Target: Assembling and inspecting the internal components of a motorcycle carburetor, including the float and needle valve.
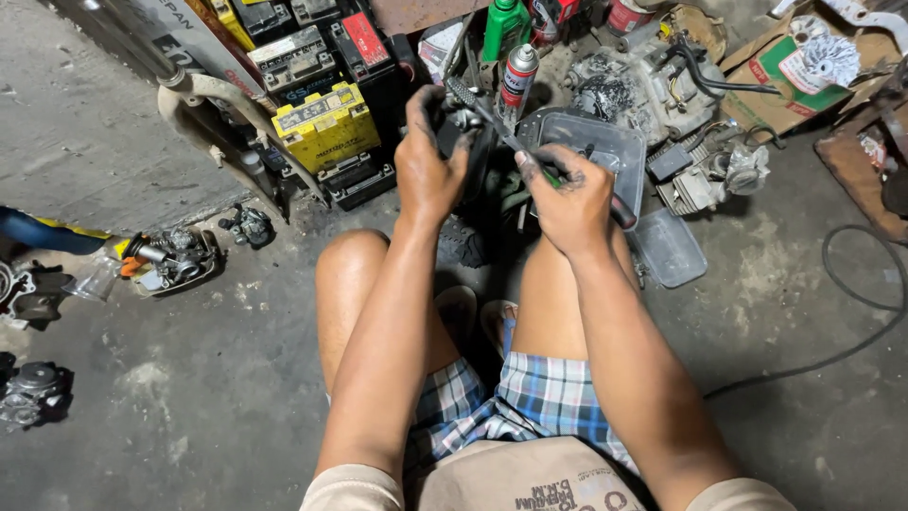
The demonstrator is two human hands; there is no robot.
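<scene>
My left hand (427,168), blackened with grease, grips a dark metal engine part (470,128) held above the floor in front of my knees. My right hand (570,201) is closed on the handle of a brush (484,106) whose bristled head lies against the top of that part. Both hands are close together, just over a grey plastic tray (619,151). Most of the part is hidden behind my left hand.
Yellow and black batteries (323,123) are stacked at the back left. A spray can (517,76) and green bottle (504,26) stand behind the hands. An engine block (653,85) lies back right. Small parts (170,257) sit left; a black cable (851,284) curves right.
</scene>
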